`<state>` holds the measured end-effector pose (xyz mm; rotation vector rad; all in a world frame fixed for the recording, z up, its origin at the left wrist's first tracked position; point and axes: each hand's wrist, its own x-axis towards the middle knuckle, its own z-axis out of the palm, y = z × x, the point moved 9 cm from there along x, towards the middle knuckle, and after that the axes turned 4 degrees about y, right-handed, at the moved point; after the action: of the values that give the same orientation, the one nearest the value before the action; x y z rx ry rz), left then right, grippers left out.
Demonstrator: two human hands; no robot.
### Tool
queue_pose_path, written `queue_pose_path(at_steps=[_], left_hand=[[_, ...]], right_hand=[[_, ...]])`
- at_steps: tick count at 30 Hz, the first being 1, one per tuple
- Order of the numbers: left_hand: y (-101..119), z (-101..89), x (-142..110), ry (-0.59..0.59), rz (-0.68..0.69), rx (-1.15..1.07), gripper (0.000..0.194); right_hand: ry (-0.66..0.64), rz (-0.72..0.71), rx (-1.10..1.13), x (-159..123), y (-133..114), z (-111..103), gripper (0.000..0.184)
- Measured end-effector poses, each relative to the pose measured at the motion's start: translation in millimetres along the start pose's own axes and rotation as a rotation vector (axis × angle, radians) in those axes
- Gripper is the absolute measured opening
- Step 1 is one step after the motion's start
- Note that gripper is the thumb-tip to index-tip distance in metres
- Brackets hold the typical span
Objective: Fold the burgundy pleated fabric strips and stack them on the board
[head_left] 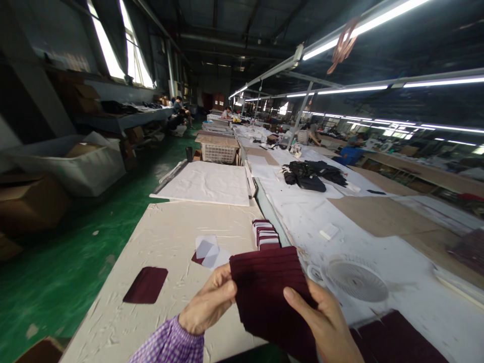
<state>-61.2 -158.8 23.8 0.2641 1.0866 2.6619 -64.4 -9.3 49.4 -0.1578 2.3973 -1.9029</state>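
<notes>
A dark maroon ribbed knit piece (266, 292) is held up in front of me by both hands. My left hand (208, 304), in a purple checked sleeve, pinches its left edge. My right hand (324, 320) grips its lower right side with the thumb on top. Just beyond it a stack of maroon pieces with white papers between them (265, 235) lies on the table. A single maroon piece (145, 285) lies flat to the left, and folded white paper (210, 252) rests on another maroon piece.
A long paper-covered worktable (177, 222) runs ahead. A small white fan (355, 280) lies at the right. More maroon fabric (397, 343) is at bottom right, black garments (313, 174) farther back. A white basket (218, 153), cardboard boxes and green floor are at left. People work far off.
</notes>
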Motion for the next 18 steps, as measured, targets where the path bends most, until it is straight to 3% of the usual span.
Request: queue_pose_path(at_steps=[4,10,12,16,18], left_hand=[[-15.8,4.3,-1.2,0.005,0.016,0.150,0.042],[-42.1,-10.8,2.0,0.268,-0.048,0.069,0.024],[-48.3,-13.3,2.1,0.291,-0.074,0.051,0.022],[-56.7,-13.9,3.7,0.306,-0.110,0.112,0.023],[-65.0,-8.6,6.1,0.293,-0.137,0.174,0.026]], right_hand=[[-0.003,-0.013,-0.047,0.4,1.5,1.6,0.036],[0.104,-0.015,-0.162,2.4,23.7,-7.5,0.030],[0.164,0.022,-0.081,1.1,33.8,-12.5,0.033],[0.209,0.044,0.200,-3.7,45.1,-20.2,0.057],[0.190,0.032,0.200,-8.1,46.6,-24.3,0.043]])
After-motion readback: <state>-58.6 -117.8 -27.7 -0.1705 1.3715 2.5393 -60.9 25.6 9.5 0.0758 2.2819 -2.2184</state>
